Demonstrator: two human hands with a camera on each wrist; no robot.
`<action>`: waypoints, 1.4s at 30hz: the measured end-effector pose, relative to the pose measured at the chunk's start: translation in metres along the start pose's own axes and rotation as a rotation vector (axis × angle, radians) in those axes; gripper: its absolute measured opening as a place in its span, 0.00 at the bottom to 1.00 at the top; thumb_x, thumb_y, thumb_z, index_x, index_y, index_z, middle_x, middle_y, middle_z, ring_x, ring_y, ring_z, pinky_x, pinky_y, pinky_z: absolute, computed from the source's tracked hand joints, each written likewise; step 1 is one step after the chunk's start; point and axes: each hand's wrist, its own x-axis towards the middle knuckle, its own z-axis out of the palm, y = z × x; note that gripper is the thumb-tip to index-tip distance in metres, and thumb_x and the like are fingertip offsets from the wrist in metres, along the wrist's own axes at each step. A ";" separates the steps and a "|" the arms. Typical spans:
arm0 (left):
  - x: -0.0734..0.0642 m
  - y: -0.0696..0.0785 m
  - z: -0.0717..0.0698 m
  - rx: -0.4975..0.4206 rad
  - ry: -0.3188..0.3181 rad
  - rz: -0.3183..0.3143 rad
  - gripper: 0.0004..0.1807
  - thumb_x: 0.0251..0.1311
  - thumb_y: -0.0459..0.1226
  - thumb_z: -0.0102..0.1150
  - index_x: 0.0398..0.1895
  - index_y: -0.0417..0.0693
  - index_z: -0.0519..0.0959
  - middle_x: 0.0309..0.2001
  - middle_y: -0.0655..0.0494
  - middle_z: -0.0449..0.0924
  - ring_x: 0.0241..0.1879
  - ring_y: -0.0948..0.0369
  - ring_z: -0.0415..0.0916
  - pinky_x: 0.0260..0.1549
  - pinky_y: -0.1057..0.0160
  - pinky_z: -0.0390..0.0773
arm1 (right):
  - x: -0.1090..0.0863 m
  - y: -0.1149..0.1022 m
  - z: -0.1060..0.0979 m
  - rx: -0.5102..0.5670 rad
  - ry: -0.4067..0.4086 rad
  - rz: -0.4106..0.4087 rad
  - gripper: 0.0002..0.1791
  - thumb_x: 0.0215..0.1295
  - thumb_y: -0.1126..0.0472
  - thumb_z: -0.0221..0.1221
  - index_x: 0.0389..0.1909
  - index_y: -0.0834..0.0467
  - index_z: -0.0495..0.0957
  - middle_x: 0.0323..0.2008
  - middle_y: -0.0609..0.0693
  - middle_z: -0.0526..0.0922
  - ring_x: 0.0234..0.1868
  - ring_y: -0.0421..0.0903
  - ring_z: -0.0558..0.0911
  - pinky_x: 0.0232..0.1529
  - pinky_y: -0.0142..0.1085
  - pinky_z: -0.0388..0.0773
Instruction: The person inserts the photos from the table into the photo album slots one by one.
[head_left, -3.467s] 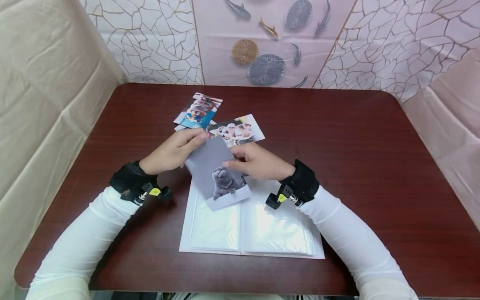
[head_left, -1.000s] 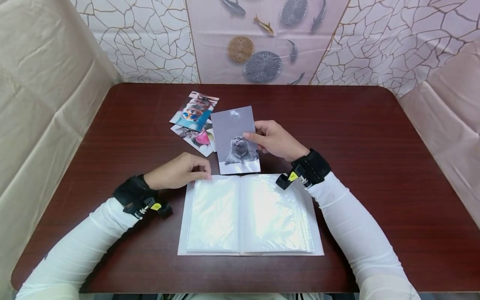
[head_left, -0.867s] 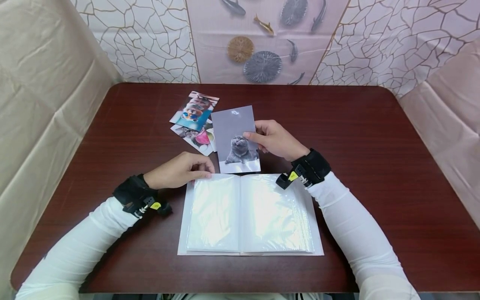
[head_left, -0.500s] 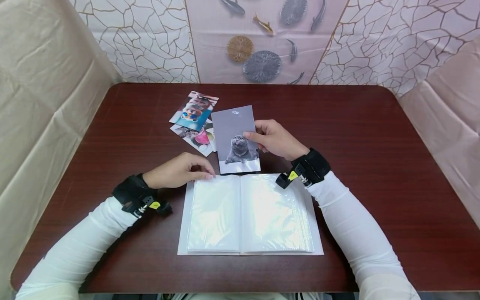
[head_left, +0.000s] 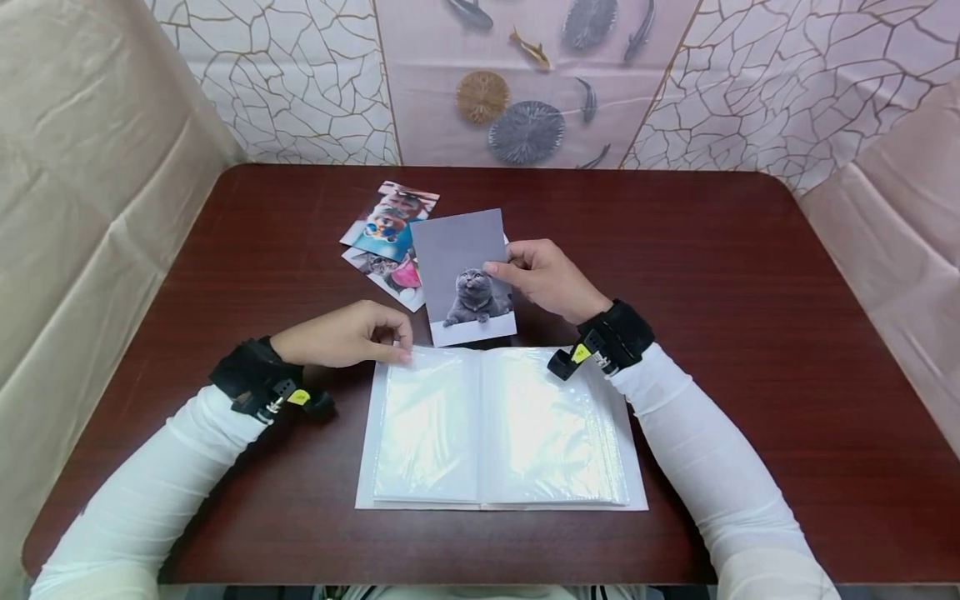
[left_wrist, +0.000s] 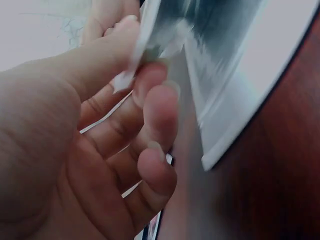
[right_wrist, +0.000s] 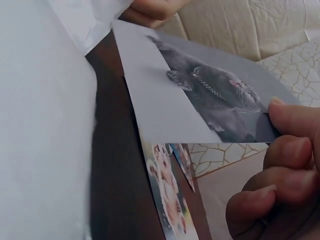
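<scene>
My right hand (head_left: 551, 277) pinches the right edge of a photo (head_left: 459, 242) of a grey cat, thumb on its face. The photo is held tilted just beyond the top edge of an open white photo album (head_left: 557, 433) with clear sleeves. In the right wrist view the photo (right_wrist: 215, 95) hangs above the table beside the album. At the album's upper left corner, my left hand (head_left: 348, 335) pinches the top of the left page's sleeve. The left wrist view shows thumb and forefinger on this plastic sleeve edge (left_wrist: 147, 35).
Several loose photos lie beyond the album: a blue-toned one (head_left: 390, 225), a kitten one with pink (head_left: 393, 275), and a pink-and-white animal print (right_wrist: 170, 195), mostly hidden under the cat photo in the head view. All rest on a dark red-brown table (head_left: 750, 333).
Earlier both hands were on the cat photo; the left hand has let go and moved down to the album's sleeve. In the last half second, photo and left hand shifted slightly left.
</scene>
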 end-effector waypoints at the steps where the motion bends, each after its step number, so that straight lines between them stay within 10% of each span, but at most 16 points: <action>1: 0.000 0.000 -0.001 -0.005 -0.005 -0.006 0.04 0.62 0.43 0.70 0.35 0.57 0.83 0.25 0.60 0.74 0.29 0.58 0.72 0.29 0.66 0.72 | 0.000 0.001 0.000 0.004 -0.001 0.005 0.17 0.74 0.58 0.59 0.25 0.61 0.71 0.15 0.47 0.59 0.17 0.45 0.61 0.21 0.34 0.58; 26: -0.002 0.001 -0.012 -0.149 0.036 0.028 0.04 0.61 0.37 0.71 0.35 0.49 0.84 0.29 0.56 0.83 0.27 0.58 0.77 0.28 0.67 0.76 | 0.009 0.004 0.011 -0.008 -0.148 0.039 0.18 0.78 0.58 0.54 0.25 0.60 0.68 0.18 0.49 0.66 0.19 0.43 0.65 0.25 0.33 0.61; 42: -0.005 0.001 -0.014 -0.270 0.090 0.010 0.22 0.57 0.34 0.74 0.26 0.42 0.64 0.25 0.50 0.82 0.27 0.52 0.78 0.22 0.65 0.67 | 0.008 0.007 0.023 0.060 -0.234 0.036 0.16 0.80 0.60 0.50 0.27 0.60 0.66 0.19 0.48 0.66 0.20 0.45 0.65 0.26 0.34 0.60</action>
